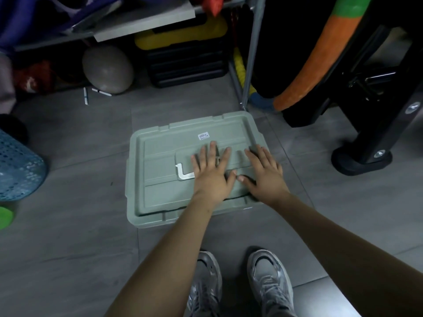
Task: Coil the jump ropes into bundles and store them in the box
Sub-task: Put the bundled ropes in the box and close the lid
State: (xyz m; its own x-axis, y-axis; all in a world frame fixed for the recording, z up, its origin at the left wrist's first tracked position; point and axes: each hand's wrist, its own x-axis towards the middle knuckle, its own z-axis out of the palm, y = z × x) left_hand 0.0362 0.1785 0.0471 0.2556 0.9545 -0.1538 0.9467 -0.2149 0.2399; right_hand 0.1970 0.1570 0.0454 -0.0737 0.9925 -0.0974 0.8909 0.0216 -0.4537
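The left hand [211, 171] lies flat on the lid with its fingers straight and slightly spread, palm down; the right hand [263, 173] lies just beside it in the same manner, fingers splayed and pointing away from the body, thumbs almost meeting; neither hand curls round or pinches anything. Under both palms is the pale grey-green moulded plastic lid [160, 156] of a shallow rectangular storage box [148, 221], which sits on the grey tiled floor [68, 236] directly ahead of the grey trainers [267, 280]; the lid bears a small white label near its far edge and a white L-shaped mark left of the left hand.

The step looks like pressing the lid home; to do it well, the push should go straight down and even, then move out toward the rims and corners, since both palms sit right of centre and the left side may stay unseated; whether it has clicked shut all round cannot be told.

The box is closed, so no jump ropes are in view; whether they lie inside cannot be seen.
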